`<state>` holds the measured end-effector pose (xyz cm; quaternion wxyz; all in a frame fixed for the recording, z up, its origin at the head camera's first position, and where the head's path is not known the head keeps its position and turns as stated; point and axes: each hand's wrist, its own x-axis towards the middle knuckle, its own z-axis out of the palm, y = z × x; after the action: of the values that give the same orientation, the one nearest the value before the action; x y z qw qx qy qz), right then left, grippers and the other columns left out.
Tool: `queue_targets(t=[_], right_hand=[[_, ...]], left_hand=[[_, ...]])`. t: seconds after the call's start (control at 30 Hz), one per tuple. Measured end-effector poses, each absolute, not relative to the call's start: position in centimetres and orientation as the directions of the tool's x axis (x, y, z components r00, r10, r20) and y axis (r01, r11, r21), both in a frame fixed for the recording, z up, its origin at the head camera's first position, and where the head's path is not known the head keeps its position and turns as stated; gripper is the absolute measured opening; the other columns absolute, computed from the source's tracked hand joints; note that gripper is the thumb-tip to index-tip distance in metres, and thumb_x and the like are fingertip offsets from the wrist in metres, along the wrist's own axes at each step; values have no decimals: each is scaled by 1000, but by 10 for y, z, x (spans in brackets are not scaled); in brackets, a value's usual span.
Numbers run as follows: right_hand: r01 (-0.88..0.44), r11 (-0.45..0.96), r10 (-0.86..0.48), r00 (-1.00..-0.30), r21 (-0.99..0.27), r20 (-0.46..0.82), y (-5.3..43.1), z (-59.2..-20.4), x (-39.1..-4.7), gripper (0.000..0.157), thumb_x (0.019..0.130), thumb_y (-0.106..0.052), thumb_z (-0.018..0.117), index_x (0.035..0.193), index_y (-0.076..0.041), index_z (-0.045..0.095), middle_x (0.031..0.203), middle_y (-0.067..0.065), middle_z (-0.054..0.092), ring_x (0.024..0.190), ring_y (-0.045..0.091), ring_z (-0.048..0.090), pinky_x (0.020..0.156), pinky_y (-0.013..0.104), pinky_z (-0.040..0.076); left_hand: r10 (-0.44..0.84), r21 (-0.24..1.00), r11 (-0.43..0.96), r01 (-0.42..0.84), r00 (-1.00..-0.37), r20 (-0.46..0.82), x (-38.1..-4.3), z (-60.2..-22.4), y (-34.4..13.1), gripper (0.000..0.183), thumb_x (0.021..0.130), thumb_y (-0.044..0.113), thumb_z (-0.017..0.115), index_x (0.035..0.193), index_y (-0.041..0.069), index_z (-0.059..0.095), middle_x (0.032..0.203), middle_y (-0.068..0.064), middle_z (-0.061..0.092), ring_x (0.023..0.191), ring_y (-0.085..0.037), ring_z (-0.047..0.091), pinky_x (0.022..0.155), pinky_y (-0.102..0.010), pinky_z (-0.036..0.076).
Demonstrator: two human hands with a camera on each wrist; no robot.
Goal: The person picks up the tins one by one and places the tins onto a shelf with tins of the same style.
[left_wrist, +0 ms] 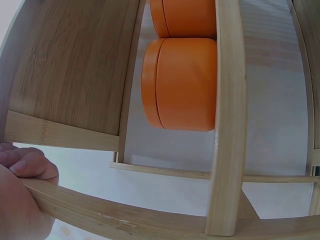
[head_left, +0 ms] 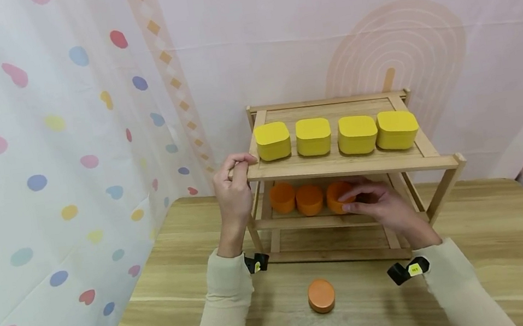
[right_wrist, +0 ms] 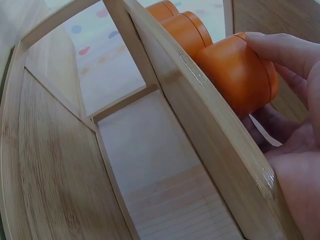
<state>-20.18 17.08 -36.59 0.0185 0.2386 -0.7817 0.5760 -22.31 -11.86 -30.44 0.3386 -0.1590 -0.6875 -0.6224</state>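
My right hand [head_left: 386, 204] grips a round orange tin [right_wrist: 237, 75] on the middle level of a wooden shelf rack [head_left: 352, 172], thumb and fingers about its sides. Left of it stand two more orange tins [head_left: 309, 199] in a row; the left wrist view also shows orange tins [left_wrist: 185, 85] with lids. My left hand [head_left: 234, 191] holds the left front corner of the rack's top board, fingers curled over the wooden edge [left_wrist: 90, 210]. On the table before the rack lies another orange tin [head_left: 321, 295], apart from both hands.
Several yellow square tins with rounded corners [head_left: 314, 137] stand in a row on the top board. A bottom shelf [head_left: 331, 239] sits below the orange tins. The wood-grain table [head_left: 175, 301] extends around the rack, with a patterned curtain [head_left: 67, 155] behind and left.
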Motion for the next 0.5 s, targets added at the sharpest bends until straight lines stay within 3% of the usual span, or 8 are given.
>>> queue_targets(t=[0.1, 0.33, 0.5], right_hand=[[-417, 233, -361, -876, -878, 320, 171, -367, -202, 13, 89, -6, 71, 101, 1, 74, 142, 18, 50, 121, 7, 49, 86, 18, 48], [-404, 285, -364, -885, -869, 292, 170, -367, -202, 13, 90, -9, 72, 101, -5, 76, 145, 15, 50, 133, 29, 45, 89, 17, 45], [-376, 313, -359, -897, -872, 258, 169, -364, -203, 14, 89, -12, 73, 102, -7, 76, 146, 14, 49, 138, 33, 40, 92, 16, 43]], left_hand=[[-199, 748, 174, 640, -721, 663, -223, -305, -118, 28, 99, 6, 45, 88, 0, 69, 87, -12, 67, 40, -11, 26, 38, -24, 22], [-207, 746, 168, 644, -717, 666, -222, -304, -118, 27, 99, 7, 46, 87, 0, 70, 87, -12, 67, 44, -11, 25, 43, -24, 24], [-212, 746, 157, 647, -716, 665, -223, -303, -118, 27, 98, 6, 46, 86, 0, 70, 85, -13, 67, 44, -10, 24, 44, -24, 23]])
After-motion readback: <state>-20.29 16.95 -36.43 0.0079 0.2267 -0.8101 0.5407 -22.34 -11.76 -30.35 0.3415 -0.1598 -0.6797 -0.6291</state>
